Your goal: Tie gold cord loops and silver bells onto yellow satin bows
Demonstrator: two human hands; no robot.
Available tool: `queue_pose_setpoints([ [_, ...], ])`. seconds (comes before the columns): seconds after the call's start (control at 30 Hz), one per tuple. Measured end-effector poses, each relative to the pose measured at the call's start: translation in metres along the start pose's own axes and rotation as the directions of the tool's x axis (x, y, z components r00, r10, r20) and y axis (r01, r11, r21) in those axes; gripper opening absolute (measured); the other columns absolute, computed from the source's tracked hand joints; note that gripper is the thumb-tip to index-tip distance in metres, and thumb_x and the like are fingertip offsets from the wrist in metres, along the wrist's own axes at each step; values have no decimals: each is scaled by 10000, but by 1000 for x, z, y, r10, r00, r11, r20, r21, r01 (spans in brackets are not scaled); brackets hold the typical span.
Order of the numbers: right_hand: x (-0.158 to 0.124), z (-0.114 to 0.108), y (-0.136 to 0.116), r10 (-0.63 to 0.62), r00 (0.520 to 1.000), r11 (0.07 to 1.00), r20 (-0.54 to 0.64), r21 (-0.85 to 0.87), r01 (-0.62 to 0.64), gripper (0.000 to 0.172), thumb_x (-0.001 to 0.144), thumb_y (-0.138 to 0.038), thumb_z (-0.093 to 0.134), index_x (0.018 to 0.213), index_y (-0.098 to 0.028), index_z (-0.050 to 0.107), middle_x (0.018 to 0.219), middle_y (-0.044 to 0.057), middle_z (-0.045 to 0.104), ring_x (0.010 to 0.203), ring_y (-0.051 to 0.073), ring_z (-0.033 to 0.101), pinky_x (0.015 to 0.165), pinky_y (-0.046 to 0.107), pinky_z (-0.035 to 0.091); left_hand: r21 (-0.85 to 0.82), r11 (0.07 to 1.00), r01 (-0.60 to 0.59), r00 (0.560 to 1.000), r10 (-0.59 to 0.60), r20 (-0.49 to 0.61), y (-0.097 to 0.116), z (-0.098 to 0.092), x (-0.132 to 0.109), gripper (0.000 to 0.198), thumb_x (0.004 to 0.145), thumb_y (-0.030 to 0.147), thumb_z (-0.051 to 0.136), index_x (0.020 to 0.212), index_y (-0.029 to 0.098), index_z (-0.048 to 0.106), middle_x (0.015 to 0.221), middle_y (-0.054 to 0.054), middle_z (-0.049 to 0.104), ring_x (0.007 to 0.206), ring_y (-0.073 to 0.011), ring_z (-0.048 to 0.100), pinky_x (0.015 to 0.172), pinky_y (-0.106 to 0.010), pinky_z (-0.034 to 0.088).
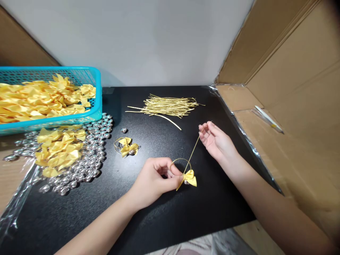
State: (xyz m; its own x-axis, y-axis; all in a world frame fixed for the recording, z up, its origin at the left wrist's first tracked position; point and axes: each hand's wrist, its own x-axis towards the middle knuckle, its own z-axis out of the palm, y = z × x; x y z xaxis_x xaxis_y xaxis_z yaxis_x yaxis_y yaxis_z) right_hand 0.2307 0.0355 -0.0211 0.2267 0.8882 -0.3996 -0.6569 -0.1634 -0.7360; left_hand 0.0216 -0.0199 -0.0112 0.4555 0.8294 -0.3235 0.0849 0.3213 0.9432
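Observation:
Between the thumb and fingers of my left hand (162, 177) is a yellow ribbon bow (190, 177), pinched at its left edge. A small silvery bell or bead (186, 182) shows under the bow. A gold cord (194, 148) loops above the bow and runs up to my right hand (216, 140), whose thumb and fingertips are closed on its far end. The cord is pulled straight between both hands. To the left on the black table lie bows with gold loops and a silvery piece (129, 147). Near them sits one loose silvery bell or bead (123, 130).
A bundle of gold cords (170, 106) lies at the table's back. On the left stands a turquoise basket (98, 95) of yellow bows, with silvery bells or beads (92, 156) and more bows (60, 148) before it. A white-handled tool (269, 119) lies on cardboard at right.

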Motion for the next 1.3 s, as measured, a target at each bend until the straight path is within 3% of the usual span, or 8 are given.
queue_pose_setpoints([
  [0.4,14,-13,-5,-157,981,986,-113,-73,149,216,827,-233,738,742,-192,544,695,-58,605,647,82,675,605,201,600,-80,995,51,999,-50,10,1,-1,3,186,636,208,787,593,136,621,530,5,651,453,-61,503,486,-181,395],
  [0.8,17,-16,-11,-276,949,961,-153,-79,266,185,865,-210,683,727,-185,561,709,-49,600,697,76,675,623,189,595,-75,994,85,995,-81,63,-2,0,2,190,661,222,776,608,130,618,571,-13,663,483,-64,508,502,-185,381],
  [1.1,22,-19,-16,-336,923,942,-187,-75,328,210,877,-218,680,723,-174,545,680,-53,599,676,78,669,630,199,603,-100,990,99,963,-70,259,-5,-3,-2,207,647,207,782,589,126,600,577,-18,658,513,-72,526,506,-181,404],
  [1.3,25,-19,-21,-347,907,938,-240,-69,340,215,902,-197,643,723,-179,526,664,-62,586,644,62,663,638,180,603,-102,990,102,943,-64,326,-3,0,-3,182,638,187,780,587,114,621,603,-32,674,525,-74,551,524,-185,441],
])
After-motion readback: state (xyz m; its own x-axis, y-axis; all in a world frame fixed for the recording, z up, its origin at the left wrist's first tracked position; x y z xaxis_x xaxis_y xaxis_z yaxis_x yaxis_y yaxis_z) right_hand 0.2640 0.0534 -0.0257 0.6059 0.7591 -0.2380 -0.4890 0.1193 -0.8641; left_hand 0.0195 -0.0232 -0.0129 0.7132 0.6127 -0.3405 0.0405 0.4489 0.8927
